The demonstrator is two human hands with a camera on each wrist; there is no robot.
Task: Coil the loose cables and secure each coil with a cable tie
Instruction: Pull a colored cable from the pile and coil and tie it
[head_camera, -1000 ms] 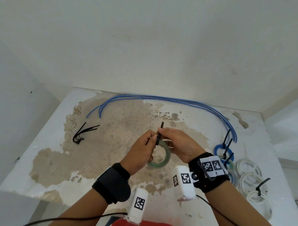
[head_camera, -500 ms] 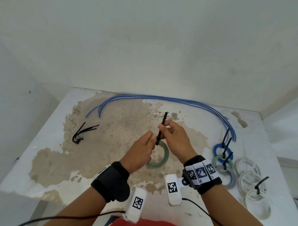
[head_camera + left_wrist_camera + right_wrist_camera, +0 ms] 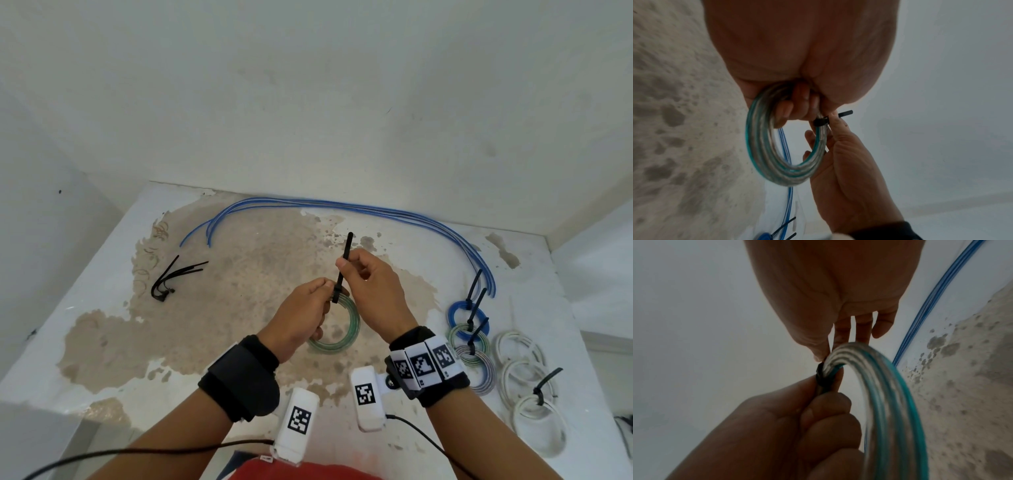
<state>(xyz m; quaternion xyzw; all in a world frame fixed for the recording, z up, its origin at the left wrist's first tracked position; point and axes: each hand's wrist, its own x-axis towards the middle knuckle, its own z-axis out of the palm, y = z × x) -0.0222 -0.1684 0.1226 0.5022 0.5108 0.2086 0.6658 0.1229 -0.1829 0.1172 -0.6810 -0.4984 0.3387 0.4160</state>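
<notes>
A green-and-clear cable coil [image 3: 346, 337] [image 3: 764, 155] [image 3: 894, 402] hangs above the stained table [image 3: 102, 335]. My left hand [image 3: 308, 308] grips the coil at its top, right by the black cable tie [image 3: 343, 265] [image 3: 821, 122] [image 3: 821, 375] looped round it. My right hand [image 3: 363, 277] pinches the tie's tail, which sticks up and away from the coil. The tie's head sits tight against the strands.
Loose blue cables [image 3: 342, 207] arc along the table's back. Spare black ties [image 3: 171, 281] lie at the left. Tied coils, blue [image 3: 467, 313], green [image 3: 467, 339] and white [image 3: 534, 407], lie at the right. Walls close in behind and on both sides.
My right hand has drawn the tie's tail upward and away, so more tail shows above the fingers. The left hand has kept its hold on the coil.
</notes>
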